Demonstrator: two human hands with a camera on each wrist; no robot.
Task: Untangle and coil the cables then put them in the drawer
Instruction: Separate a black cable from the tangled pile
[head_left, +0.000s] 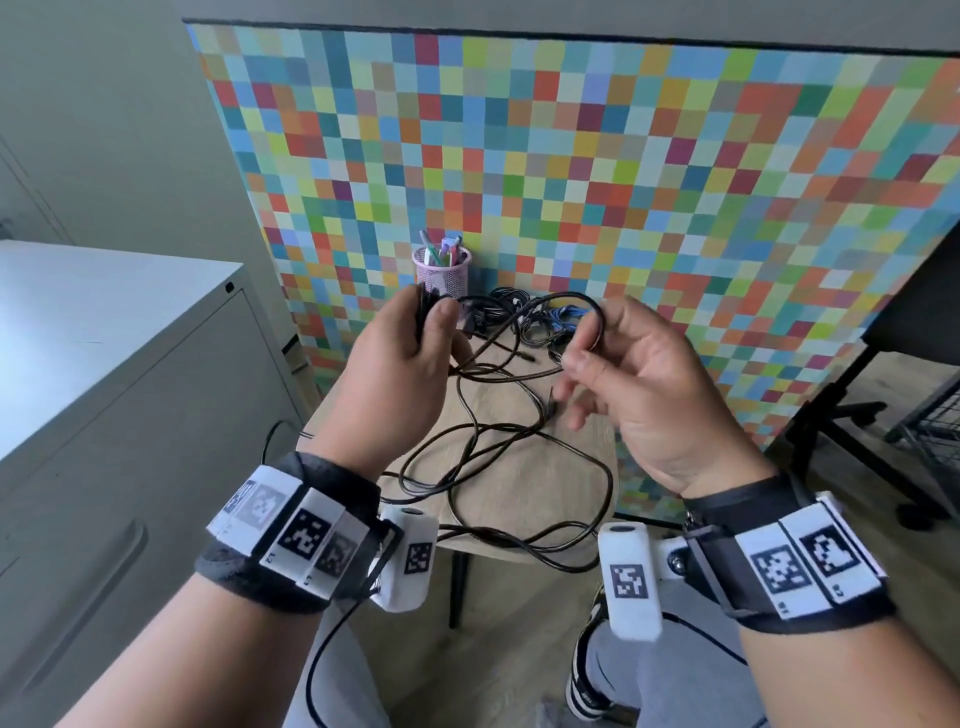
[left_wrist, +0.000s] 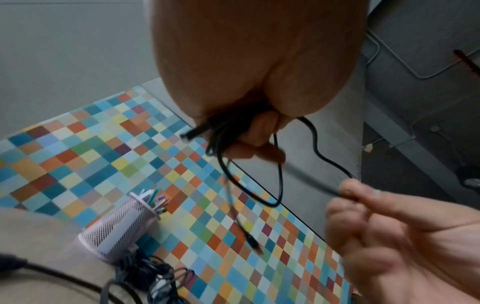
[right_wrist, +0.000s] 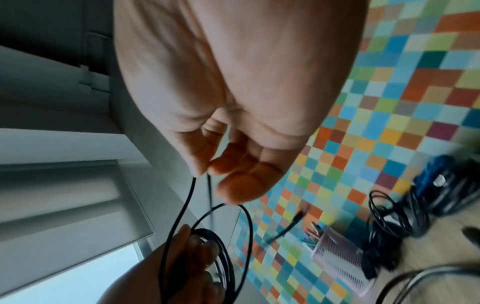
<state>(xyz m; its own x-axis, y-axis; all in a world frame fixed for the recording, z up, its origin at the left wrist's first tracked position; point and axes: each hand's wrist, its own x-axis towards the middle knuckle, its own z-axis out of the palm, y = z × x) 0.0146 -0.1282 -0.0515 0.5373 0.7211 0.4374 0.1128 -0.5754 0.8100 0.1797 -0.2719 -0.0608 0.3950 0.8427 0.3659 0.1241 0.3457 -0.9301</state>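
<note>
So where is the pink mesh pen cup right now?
In the head view the pink mesh pen cup stands at the far edge of the small wooden table, against the checkered panel, just beyond the left hand.

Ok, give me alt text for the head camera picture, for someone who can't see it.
Two hands coil a black cable above a small wooden table: the left hand grips the coiled loops, the right hand pinches the next stretch. More tangled cables and a pink mesh pen cup sit before a multicoloured checkered panel.

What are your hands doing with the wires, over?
Left hand grips black cable coil. Right hand pinches its next loop. More cables tangled on table. Nothing in drawer yet.
</note>
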